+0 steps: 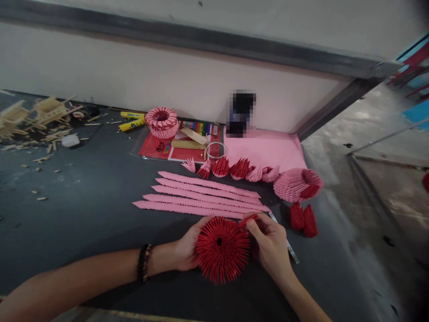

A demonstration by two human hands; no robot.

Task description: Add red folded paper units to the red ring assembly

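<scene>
Both hands, left (187, 246) and right (271, 243), grip red spiky paper dome (221, 248); 5 pink strips (201, 197) beyond.

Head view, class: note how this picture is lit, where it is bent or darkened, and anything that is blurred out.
Head view: soft, even light, with only faint shadows under the red paper disc; the straight metal rail tilts and bows with wide-lens distortion; the right-hand corners darken; a pixelated block hides something at the wall; the left hand and right hand are sharp, and the wooden stick models far left look softer.
</scene>
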